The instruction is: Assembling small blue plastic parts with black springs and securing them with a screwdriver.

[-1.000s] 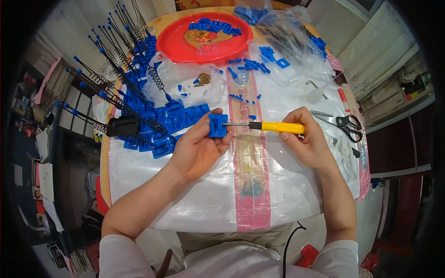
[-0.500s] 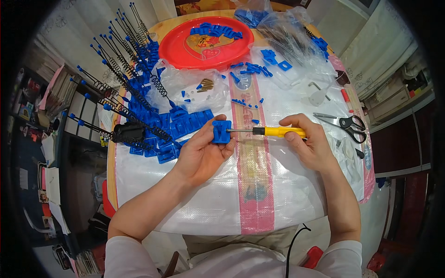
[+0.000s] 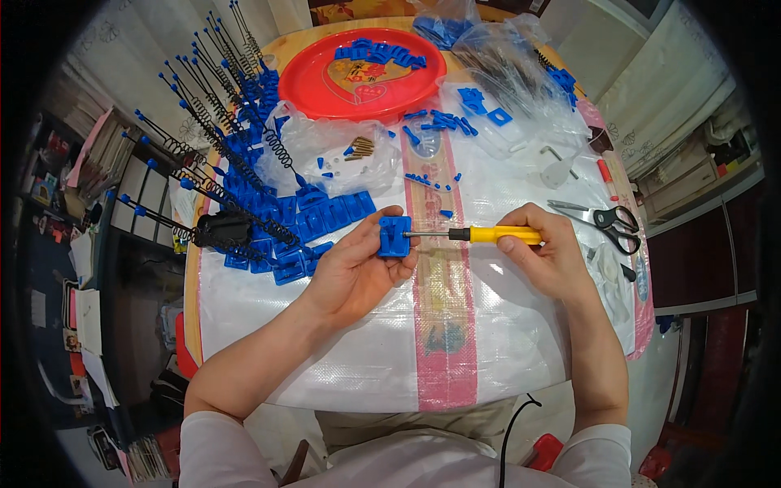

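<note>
Near the middle of the table, my left hand (image 3: 362,264) is closed around a small blue plastic block (image 3: 394,237) with a recessed face. My right hand (image 3: 538,250) grips the yellow handle of a screwdriver (image 3: 488,234). Its metal shaft lies level, and the tip meets the right side of the block; whether a screw sits there is too small to tell. One small blue plastic piece (image 3: 446,213) rests on the table just beyond the shaft.
Many blue plastic bases with black springs (image 3: 236,171) crowd the left. A red tray (image 3: 297,89) holding blue pieces stands at the back. Brass-coloured parts (image 3: 360,146) lie on a clear bag. Scissors (image 3: 606,218) and a hex key (image 3: 561,159) are at right.
The block and screwdriver have shifted slightly right in the view. My right fingers have changed their position on the yellow handle. Both hands keep their hold.
</note>
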Demonstrator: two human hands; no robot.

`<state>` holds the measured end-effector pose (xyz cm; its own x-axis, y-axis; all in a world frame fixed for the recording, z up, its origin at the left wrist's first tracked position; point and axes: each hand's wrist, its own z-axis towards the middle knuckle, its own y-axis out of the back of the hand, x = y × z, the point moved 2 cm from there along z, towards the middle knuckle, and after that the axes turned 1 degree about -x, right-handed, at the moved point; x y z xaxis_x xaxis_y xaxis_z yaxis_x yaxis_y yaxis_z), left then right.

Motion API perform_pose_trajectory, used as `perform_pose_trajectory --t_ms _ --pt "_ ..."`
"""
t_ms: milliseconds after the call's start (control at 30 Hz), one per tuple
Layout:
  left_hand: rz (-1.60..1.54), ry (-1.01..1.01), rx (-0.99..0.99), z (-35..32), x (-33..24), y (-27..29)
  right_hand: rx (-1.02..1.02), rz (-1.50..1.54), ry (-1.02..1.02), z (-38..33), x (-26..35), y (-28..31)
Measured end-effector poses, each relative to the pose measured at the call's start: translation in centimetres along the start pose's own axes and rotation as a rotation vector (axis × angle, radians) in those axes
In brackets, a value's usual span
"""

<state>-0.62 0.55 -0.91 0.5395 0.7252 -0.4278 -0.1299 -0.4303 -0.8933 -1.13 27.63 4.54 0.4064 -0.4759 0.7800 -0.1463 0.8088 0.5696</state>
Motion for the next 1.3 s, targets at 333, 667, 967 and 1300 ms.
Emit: perform_pose_trajectory --t_ms 333,667,967,1300 --pt "0.014 -0.007 -0.024 0.0 0.1 -0.1 -0.064 0.126 -0.081 -0.3 -0.2 -0.6" --pt "0.103 0.029 -0.051 0.1 0.2 -0.3 -0.072 -0.019 -0.036 0.1 0.1 0.3" --pt "0.091 0.016 -0.017 0.1 0.1 0.1 -0.044 0.037 -0.058 -0.1 0.1 0.1" --pt "0.1 0.005 -0.011 0.1 0.2 0.3 -0.015 -0.013 -0.012 -0.1 -0.5 0.1"
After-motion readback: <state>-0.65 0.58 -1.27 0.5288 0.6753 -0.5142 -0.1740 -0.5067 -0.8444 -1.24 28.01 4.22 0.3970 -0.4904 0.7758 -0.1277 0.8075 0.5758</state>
